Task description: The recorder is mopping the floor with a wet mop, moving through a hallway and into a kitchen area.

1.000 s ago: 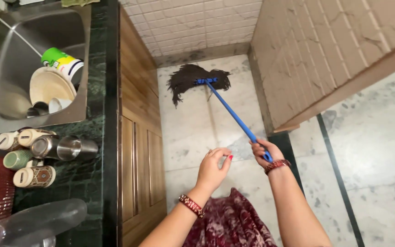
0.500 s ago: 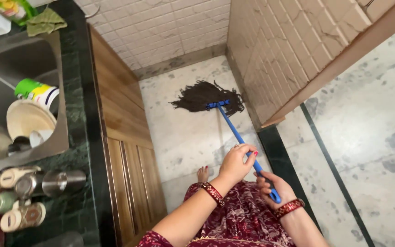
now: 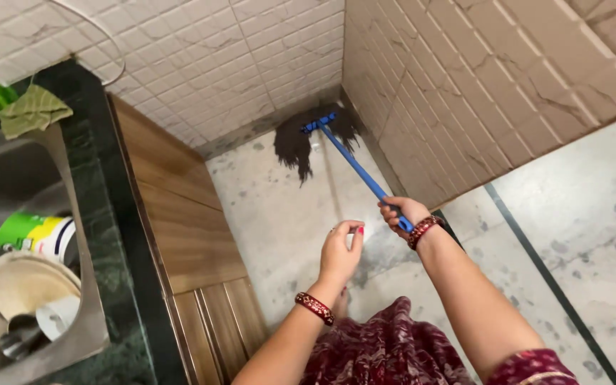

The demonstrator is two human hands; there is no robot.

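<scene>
Mop point(image 3: 308, 139) lies far out on the floor point(image 3: 286, 214), its dark strands pushed into the corner where two tiled walls point(image 3: 251, 57) meet. Right hand point(image 3: 401, 212) is clenched around the end of the blue handle point(image 3: 354, 165), arm stretched for reach. Left hand point(image 3: 340, 253) hangs loosely curled beside it, holding nothing. A dark stone tabletop point(image 3: 108, 235) with a sink point(image 3: 30, 299) of dishes runs along the left.

A steel sink point(image 3: 73, 214) holds a plate point(image 3: 26, 281) beside wooden cabinets point(image 3: 180, 228).
</scene>
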